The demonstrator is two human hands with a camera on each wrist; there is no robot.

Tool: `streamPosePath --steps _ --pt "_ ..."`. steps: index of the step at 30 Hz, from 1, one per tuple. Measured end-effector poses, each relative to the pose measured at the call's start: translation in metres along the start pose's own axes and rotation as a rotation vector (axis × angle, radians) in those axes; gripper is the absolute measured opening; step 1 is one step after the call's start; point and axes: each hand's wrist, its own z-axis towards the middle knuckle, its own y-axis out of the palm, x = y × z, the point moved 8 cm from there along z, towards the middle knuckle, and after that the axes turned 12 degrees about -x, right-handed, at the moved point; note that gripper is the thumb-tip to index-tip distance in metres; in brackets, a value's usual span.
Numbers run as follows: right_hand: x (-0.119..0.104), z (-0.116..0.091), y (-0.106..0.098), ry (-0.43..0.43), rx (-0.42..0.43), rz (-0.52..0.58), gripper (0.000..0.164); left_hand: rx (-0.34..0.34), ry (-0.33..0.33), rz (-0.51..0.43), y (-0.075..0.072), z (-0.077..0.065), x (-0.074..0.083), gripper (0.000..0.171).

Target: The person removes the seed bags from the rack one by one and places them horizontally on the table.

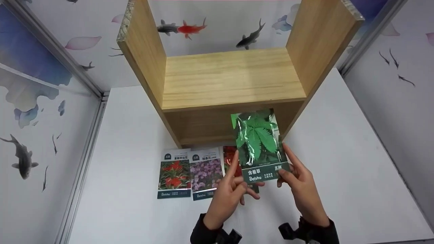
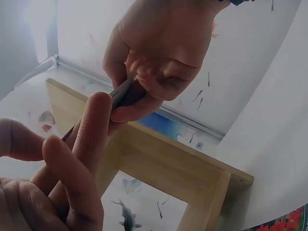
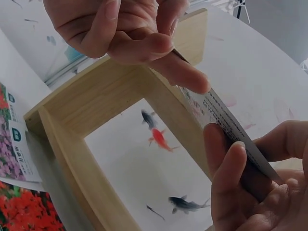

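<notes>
A green seed packet (image 1: 257, 142) with a large leaf picture is held up in front of the wooden shelf, its printed front facing the head camera. My left hand (image 1: 225, 196) pinches its lower left corner, thumb in front and index finger along the side edge. At the lower right corner my right hand (image 1: 303, 186) grips it between thumb and fingers. The right wrist view shows the packet (image 3: 231, 127) from its thin side, with print and a barcode on the back. Below the left hand, a red-flower packet (image 1: 229, 156) is partly hidden.
Two more seed packets lie left of the hands: one with red flowers (image 1: 174, 174) and one with purple flowers (image 1: 205, 174). The wooden shelf (image 1: 234, 78) stands behind them on the white table (image 1: 125, 169). Fish-patterned panels (image 1: 23, 159) enclose the sides.
</notes>
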Motion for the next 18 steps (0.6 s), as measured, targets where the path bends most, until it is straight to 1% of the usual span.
streamPosePath --steps 4,12,18 --pt "0.008 -0.001 -0.004 0.027 0.028 -0.007 0.056 -0.001 -0.028 0.022 -0.001 0.001 -0.008 0.075" --pt "0.026 0.001 -0.009 0.088 0.059 -0.032 0.060 0.018 -0.127 0.016 -0.007 0.003 -0.029 0.074" --pt "0.037 0.003 -0.014 0.125 0.079 -0.039 0.061 0.012 -0.161 0.008 -0.010 0.006 -0.040 0.074"
